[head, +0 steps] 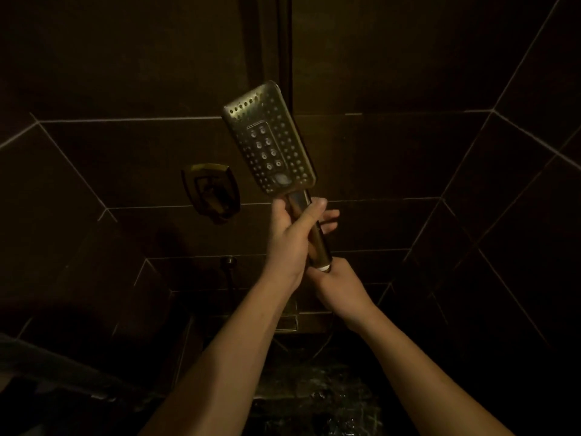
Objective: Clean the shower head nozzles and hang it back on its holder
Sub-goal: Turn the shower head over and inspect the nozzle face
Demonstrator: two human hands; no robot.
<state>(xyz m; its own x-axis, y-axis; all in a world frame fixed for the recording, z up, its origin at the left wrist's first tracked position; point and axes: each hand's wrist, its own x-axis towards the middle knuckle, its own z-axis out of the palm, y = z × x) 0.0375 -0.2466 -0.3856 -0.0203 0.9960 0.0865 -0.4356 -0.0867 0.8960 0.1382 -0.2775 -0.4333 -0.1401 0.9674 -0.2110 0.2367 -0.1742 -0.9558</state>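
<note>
A rectangular brass shower head (270, 140) is held upright in front of the dark tiled wall, its nozzle face turned toward me. My left hand (290, 237) wraps around the upper part of its handle, fingers showing past the far side. My right hand (338, 284) grips the bottom end of the handle, by a white ring where the hose joins. A vertical rail (284, 42) runs up the wall behind the head. No holder can be made out in the dim light.
A brass mixer valve (210, 191) is mounted on the wall to the left. A hose outlet (229, 262) sits lower on the wall with the hose hanging down. A wet dark floor with a drain (286, 322) lies below. Tiled walls close in on both sides.
</note>
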